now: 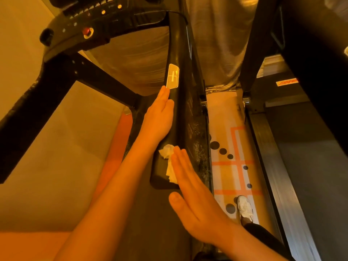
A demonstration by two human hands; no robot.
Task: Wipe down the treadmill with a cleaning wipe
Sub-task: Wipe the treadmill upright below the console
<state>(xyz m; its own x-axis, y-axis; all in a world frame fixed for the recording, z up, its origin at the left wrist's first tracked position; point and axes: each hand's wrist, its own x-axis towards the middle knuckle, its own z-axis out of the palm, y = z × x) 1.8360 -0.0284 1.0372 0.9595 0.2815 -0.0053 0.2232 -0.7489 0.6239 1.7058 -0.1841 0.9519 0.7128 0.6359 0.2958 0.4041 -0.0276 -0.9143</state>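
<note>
The treadmill's black side handrail (pixel 180 53) runs down the middle of the head view, with a silver sensor plate (pixel 172 76) on it. My left hand (pixel 160 113) lies flat along the rail's left side, fingertips touching the plate's lower end. A crumpled white cleaning wipe (pixel 168 157) sits on the rail's near end. My right hand (pixel 190 183) presses on the wipe with straight fingers, covering its right part. The console (pixel 98 19) with a red stop button (pixel 87 31) is at the upper left.
A second treadmill (pixel 293 140) stands at the right. Between the machines the floor (pixel 227 129) shows orange tape lines and black dots. My white shoe (pixel 244 208) stands there. A grey curtain (pixel 220 44) hangs behind.
</note>
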